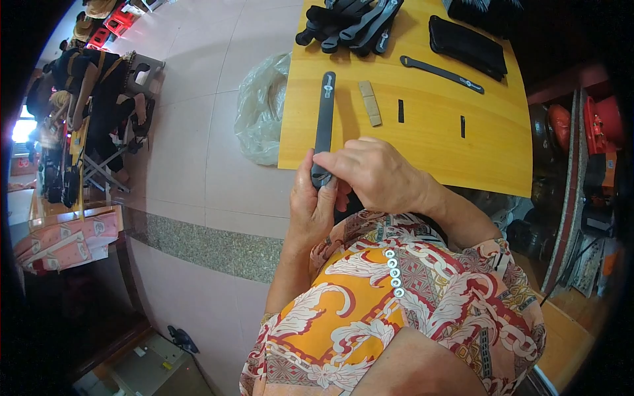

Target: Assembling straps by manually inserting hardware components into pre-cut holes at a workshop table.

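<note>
A long dark grey strap (324, 125) lies with its far part on the yellow wooden table (422, 148) and its near end over the table's front edge. My left hand (310, 204) grips that near end from below. Resting on top of the same end is my right hand (373, 173), its fingers pinching it. A small tan strip (370, 103) lies just right of the strap, with two small black loops (400, 111) (462, 126) further right.
A pile of dark straps (353, 25) sits at the table's far edge, a single strap (441, 73) and a black pouch (467, 45) to its right. A clear plastic bag (263, 109) lies on the tiled floor at the left. Another person (92, 86) sits far left.
</note>
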A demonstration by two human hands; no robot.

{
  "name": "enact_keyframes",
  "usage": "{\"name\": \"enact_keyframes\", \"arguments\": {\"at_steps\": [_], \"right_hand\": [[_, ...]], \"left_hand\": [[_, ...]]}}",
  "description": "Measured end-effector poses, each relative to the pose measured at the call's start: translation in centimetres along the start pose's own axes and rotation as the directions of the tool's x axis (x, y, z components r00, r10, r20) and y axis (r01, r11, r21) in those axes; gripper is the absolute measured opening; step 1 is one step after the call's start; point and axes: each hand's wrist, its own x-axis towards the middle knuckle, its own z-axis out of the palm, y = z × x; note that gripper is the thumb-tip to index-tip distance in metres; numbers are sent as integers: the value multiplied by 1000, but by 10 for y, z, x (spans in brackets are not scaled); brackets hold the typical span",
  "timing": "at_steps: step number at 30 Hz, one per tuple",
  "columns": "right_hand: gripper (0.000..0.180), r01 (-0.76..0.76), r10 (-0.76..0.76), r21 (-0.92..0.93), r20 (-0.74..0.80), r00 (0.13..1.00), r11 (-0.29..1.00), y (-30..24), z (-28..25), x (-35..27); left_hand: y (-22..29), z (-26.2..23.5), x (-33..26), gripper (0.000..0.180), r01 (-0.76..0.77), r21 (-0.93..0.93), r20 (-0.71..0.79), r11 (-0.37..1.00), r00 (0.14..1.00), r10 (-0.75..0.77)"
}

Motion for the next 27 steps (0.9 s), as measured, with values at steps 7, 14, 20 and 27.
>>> {"name": "enact_keyframes", "arguments": {"at_steps": [7,14,20,27], "right_hand": [[33,85,-120,-286,-106,987,954,-1,17,1],[19,-69,12,-238,-233,972,969,-1,27,24],[12,-253,185,-275,-250,950,928,31,13,36],[19,-169,173,39,-149,974,985,15,-6,29]], "left_hand": [[10,13,2,37,55,-61,-205,997,976,-66],[9,17,14,31,-22,-30,-339,999,941,11],[10,29,2,32,96,-104,-292,990,949,-122],[0,15,3,32,73,-572,-194,817,956,-221]]}}
